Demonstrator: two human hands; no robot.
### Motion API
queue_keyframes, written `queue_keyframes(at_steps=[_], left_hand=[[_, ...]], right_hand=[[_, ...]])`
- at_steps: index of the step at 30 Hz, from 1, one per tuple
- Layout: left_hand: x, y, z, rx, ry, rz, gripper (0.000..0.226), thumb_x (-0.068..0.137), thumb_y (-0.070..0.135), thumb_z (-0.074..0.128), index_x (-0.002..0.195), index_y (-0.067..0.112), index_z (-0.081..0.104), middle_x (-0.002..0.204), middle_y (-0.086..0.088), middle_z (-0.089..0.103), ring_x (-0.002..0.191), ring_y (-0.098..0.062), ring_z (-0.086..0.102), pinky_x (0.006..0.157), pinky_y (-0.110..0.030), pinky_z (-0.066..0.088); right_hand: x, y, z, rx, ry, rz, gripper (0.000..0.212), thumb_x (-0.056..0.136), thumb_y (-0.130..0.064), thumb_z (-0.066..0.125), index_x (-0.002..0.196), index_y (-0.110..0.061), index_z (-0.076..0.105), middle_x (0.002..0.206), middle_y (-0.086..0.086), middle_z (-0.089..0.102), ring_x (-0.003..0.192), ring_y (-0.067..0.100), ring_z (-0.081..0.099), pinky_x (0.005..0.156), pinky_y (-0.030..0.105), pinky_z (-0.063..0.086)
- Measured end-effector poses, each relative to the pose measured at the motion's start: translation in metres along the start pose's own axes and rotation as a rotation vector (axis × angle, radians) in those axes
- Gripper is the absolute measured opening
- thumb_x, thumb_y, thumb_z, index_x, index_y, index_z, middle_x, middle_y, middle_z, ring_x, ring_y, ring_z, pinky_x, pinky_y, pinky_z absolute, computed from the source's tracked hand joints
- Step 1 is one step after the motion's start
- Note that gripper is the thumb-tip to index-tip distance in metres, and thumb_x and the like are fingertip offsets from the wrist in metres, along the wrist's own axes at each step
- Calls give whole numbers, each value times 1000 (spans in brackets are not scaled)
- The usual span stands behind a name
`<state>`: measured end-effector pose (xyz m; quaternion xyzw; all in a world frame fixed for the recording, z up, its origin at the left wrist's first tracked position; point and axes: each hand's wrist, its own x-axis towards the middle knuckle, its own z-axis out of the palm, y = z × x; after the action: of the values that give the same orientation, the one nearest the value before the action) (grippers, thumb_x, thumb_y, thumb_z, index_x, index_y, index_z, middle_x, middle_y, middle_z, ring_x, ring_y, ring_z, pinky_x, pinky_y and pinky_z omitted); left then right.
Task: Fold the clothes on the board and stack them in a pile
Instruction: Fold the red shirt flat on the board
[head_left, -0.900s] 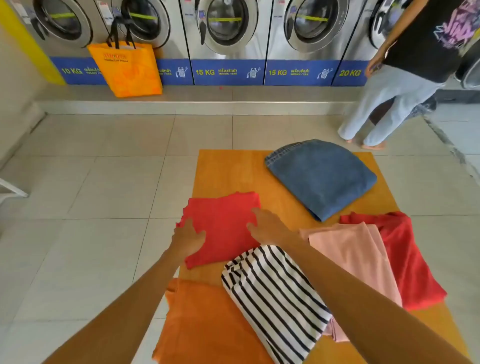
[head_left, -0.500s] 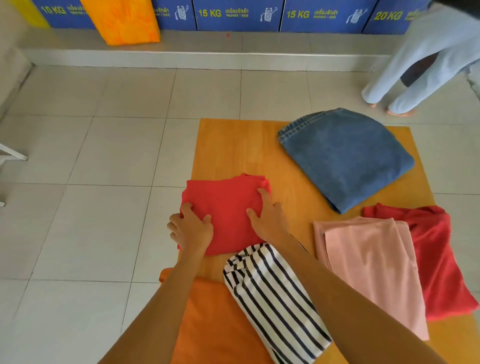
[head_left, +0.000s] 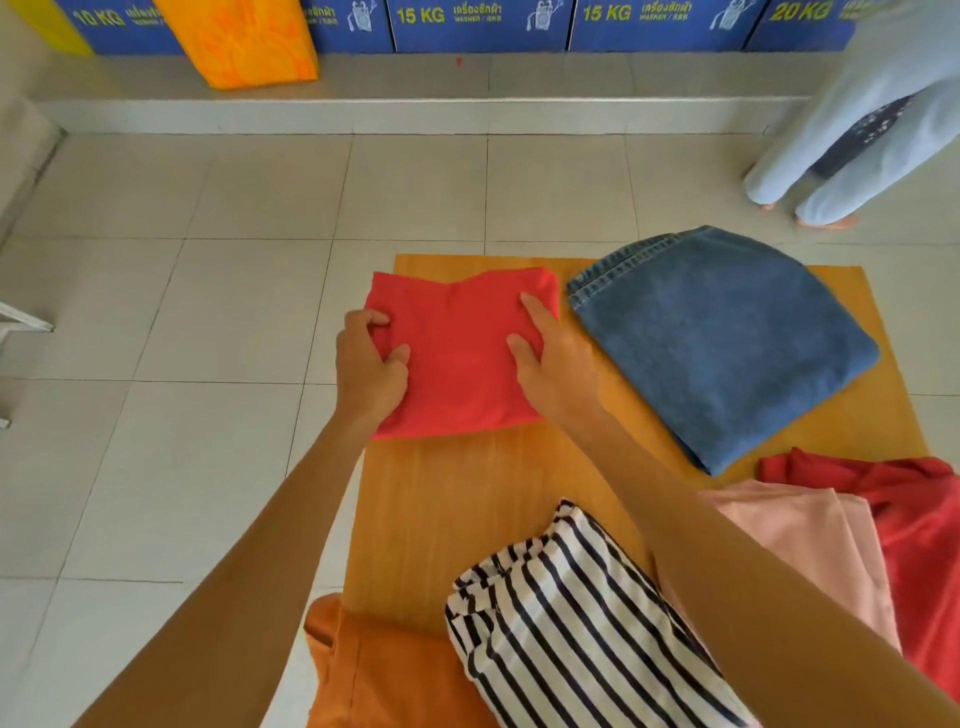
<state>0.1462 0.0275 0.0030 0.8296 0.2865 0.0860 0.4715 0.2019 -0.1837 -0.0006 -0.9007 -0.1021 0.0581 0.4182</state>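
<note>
Left hand (head_left: 366, 369) fingers are curling around the left edge of a folded red garment (head_left: 457, 353), while the right hand (head_left: 553, 358) is lying open and flat on its right side, at upper centre of the frame. The garment is overhanging the orange board (head_left: 467, 499) beside folded denim (head_left: 722, 338); any pull is risking a slide onto the tiled floor (head_left: 182, 312) or an undone fold.

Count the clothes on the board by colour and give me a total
Red: 2, folded red cloth, crumpled red garment
Blue denim: 1
Pink: 1
Striped black and white: 1
Orange: 1
Total: 6
</note>
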Motion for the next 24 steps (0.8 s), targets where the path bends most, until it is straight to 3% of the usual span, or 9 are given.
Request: queue_keyframes(at_steps=[5,10,16,20,24], left_hand=[[66,30,20,31,3,116,39,86,5,64,120,17,47,127,-7,50,106,-17,53,86,-24,45],[103,5,49,124,-61,-14,39,89,5,63,124,15,50,125,-6,53,106,-20,54,86,-27,44],[108,-19,61,171,-15,2,37,90,12,65,123,22,51,116,-2,52,103,-19,54,83,-27,40],[92,-10,57,188,-3,-45,57,89,14,66,139,23,39,129,-13,47,106,-23,53,86,-30,44],[41,-8,41,202,-13,-39,79,82,16,72,146,27,26,135,-15,42,117,-31,50,86,-39,52]], right_hand=[[67,2,-4,-127,39,25,55,101,-36,47,153,-32,31,132,10,60,115,33,59,90,48,52],[92,24,13,-293,-69,82,55,103,-36,43,154,-29,25,125,15,59,109,35,61,86,52,54],[96,41,33,-327,-169,231,60,104,-40,39,157,-33,12,142,21,44,117,39,57,91,53,48],[98,38,24,-284,-227,248,63,102,-43,40,157,-36,10,147,20,41,125,40,52,97,56,47],[67,32,11,-240,-253,252,79,96,-48,53,157,-33,6,150,24,32,123,40,52,95,51,50]])
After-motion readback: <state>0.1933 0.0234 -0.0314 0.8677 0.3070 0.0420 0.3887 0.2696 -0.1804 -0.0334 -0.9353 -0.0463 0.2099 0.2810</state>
